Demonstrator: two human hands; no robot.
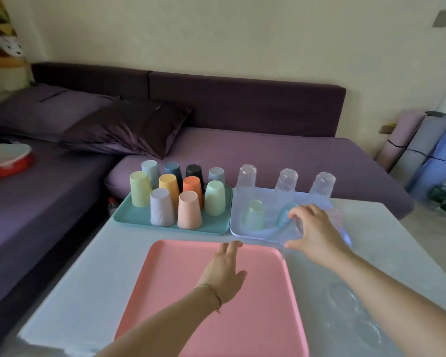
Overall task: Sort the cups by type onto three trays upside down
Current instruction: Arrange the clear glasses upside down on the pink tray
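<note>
Heads up: that clear cup [292, 229] looks slick, and your right hand [317, 233] has its fingers curled round it over the lavender tray's [238, 229] near corner. It could slip or clip the little blue cup [284, 213] just beside it. Your left hand [225, 269] hovers over the pink tray [180, 279], fingers straight, holding nothing.

Two arms in view: left forearm [165, 320] and right forearm [386, 287], both bare from wrist to the near frame edge. Left wrist carries a thin bracelet [213, 292], a fine gold-toned strand running into a darker reddish cord, with a short loose end hanging. Left hand [224, 271] and right hand [317, 233] have bare fingers.
</note>
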